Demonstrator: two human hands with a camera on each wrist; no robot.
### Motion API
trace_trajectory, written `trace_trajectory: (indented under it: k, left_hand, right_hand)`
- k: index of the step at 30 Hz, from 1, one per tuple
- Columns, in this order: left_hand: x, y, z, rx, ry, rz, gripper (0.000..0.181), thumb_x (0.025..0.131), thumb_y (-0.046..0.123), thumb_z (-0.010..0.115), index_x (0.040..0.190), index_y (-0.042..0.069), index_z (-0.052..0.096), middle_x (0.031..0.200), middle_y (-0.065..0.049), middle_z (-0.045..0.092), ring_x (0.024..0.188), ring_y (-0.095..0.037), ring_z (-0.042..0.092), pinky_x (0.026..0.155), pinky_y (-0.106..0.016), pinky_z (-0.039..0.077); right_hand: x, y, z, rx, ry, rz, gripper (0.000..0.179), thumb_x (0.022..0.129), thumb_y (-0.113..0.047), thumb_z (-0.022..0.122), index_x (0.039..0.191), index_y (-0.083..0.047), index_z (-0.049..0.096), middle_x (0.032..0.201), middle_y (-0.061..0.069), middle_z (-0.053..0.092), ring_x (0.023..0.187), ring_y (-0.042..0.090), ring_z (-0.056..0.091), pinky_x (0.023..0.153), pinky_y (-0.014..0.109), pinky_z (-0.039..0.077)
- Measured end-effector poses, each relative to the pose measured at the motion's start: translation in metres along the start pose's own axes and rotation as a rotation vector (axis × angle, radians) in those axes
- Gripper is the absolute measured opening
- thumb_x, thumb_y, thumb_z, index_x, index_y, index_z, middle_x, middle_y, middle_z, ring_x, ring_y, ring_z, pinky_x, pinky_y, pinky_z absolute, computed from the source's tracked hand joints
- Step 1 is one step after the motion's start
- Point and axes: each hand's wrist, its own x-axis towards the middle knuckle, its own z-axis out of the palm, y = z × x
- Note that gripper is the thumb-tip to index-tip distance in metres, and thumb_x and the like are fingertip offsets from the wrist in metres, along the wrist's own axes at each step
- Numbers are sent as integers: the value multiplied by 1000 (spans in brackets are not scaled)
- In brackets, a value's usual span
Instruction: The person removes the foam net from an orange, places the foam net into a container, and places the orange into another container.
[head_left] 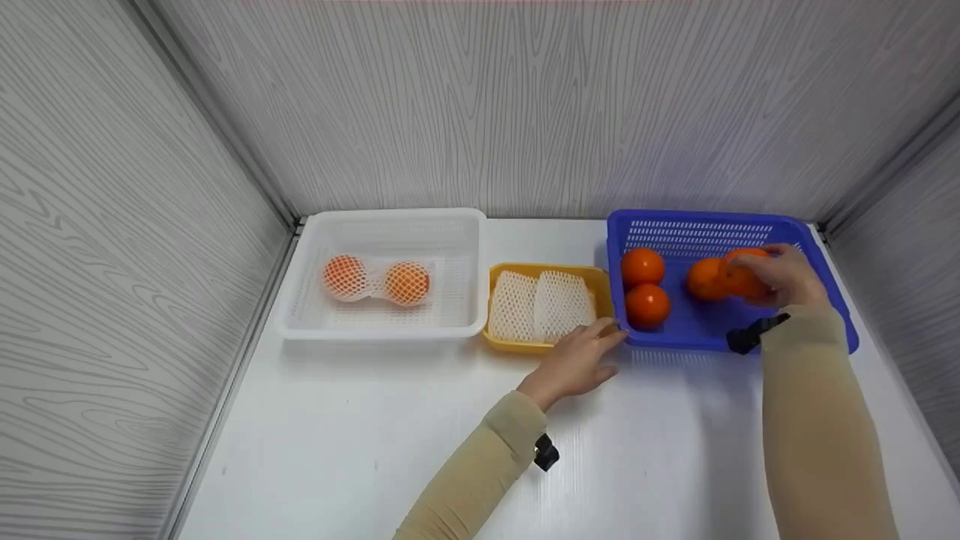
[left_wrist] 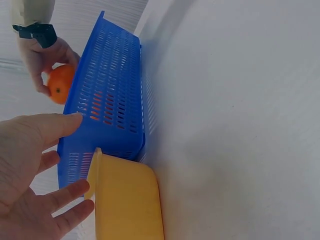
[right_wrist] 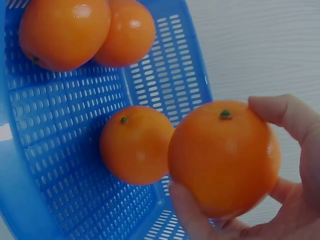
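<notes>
My right hand (head_left: 793, 276) grips an orange (right_wrist: 225, 157) between thumb and fingers, over the right part of the blue basket (head_left: 675, 341). Beside it lies another orange (right_wrist: 136, 145) on the basket floor. Two more oranges, one (head_left: 643, 267) behind the other (head_left: 647, 306), sit along the basket's left side. My left hand (head_left: 574, 364) is at the corner where the blue basket meets the yellow basket (left_wrist: 130, 200), fingers loosely extended, with nothing held. In the left wrist view its thumb lies at the blue rim. White foam nets (head_left: 564, 304) lie flat in the yellow basket.
At the left stands a white basket (head_left: 382, 332). Inside it are two oranges in foam nets, one netted orange (head_left: 345, 277) left of the other netted orange (head_left: 407, 283). A grey wood-grain wall (head_left: 480, 105) rises behind the baskets, with side walls left and right.
</notes>
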Motion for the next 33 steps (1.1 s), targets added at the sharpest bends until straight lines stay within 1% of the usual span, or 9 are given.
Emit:
trace_trajectory:
  k: [3,6,10,14,17,20,25,29,33]
  left_hand:
    - [0,0,0,8,3,8,61,94,30,68,150,22,43,155,-1,34,133,-24,43,110,-41,34]
    - [0,-1,0,2,-1,6,61,94,31,67,150,23,43,155,0,33,134,-23,42,111,-40,33]
    - [1,-1,1,0,-5,3,61,94,30,67,150,23,43,156,1,33,135,-23,41,111,-39,33]
    - [0,-1,1,-15,-15,-3,62,95,30,67,151,23,41,157,1,31,139,-22,36,113,-41,29]
    - [0,-1,1,-22,-20,1,62,95,29,66,151,22,41,157,1,30,141,-19,33,114,-41,26]
    - [0,-1,1,-23,-22,4,62,95,28,67,151,21,41,157,1,31,141,-18,32,114,-41,26]
    - [-1,-2,1,-30,-28,0,62,95,30,66,151,22,41,158,1,30,141,-18,32,115,-40,25]
    - [-1,-3,0,-23,-26,12,62,94,29,67,151,21,41,157,1,31,140,-17,33,114,-39,27]
    - [-2,-3,0,-23,-24,16,62,94,28,67,151,21,42,156,2,32,140,-15,33,113,-39,28]
  right_hand:
    - [2,5,0,-37,-4,50,89,86,-37,75,144,3,22,138,24,31,114,35,43,83,40,55]
    - [6,8,0,-78,-42,112,92,82,-40,77,143,4,24,135,23,35,113,35,43,88,40,52]
    - [10,11,0,-92,-130,193,104,85,-43,74,154,1,10,149,29,21,126,41,31,105,48,38]
    - [5,12,6,-17,-143,281,91,91,-37,69,158,-13,12,159,25,4,136,42,18,112,54,25]
    - [-5,11,15,38,-88,340,85,91,-32,71,158,-21,20,160,19,5,136,39,18,112,53,27]
    - [-15,8,23,55,-55,357,87,89,-31,74,158,-22,21,160,18,7,134,39,20,111,53,29]
    - [-29,2,32,57,-79,365,90,89,-31,74,158,-21,18,158,18,10,133,37,21,111,51,30]
    - [-37,-1,38,32,-77,376,97,86,-34,76,158,-10,16,150,17,19,127,33,27,106,44,37]
    - [-40,-3,39,54,-57,406,111,82,-36,80,155,2,6,154,22,18,131,35,28,108,47,35]
